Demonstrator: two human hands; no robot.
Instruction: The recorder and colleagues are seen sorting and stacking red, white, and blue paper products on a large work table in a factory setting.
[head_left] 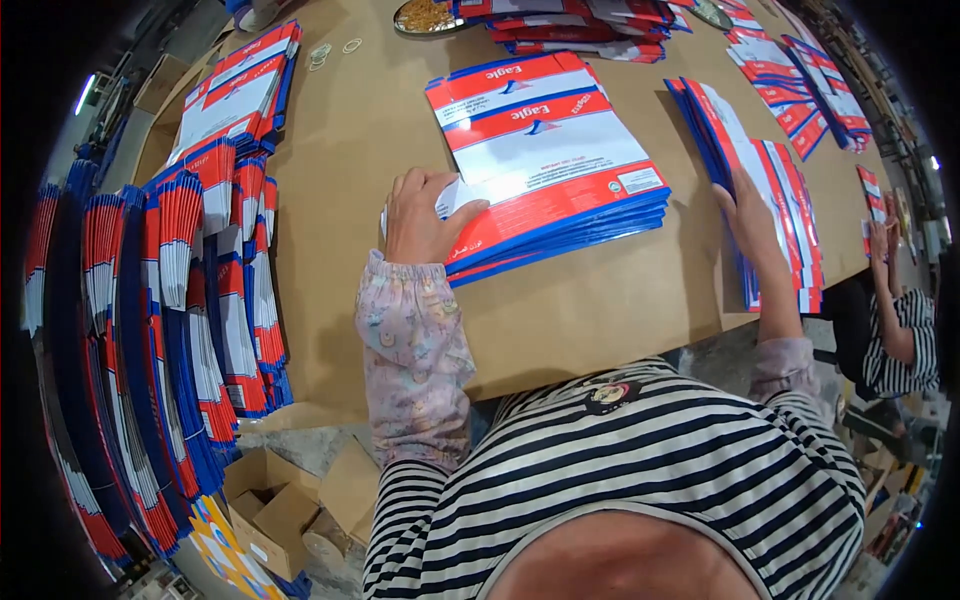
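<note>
A neat stack of flat red, white and blue printed packets (560,140) lies on the table in front of me. My left hand (418,215) grips its near-left edge, the thumb stretched over the top and the fingers curled at the side. A white corner beside that thumb looks bent up. To the right, a second stack of the same packets (728,130) lies fanned out, partly leaning over further ones. My right hand (752,215) is closed on its left side, thumb against the blue edges; some of its fingers are hidden.
Tall bundles of packets (215,290) crowd the table's left side. More piles (580,25) are at the far edge, beside a dish of rubber bands (428,16). Loose bands (320,55) lie far left. An open cardboard box (268,505) stands below. Another person (900,330) works at right.
</note>
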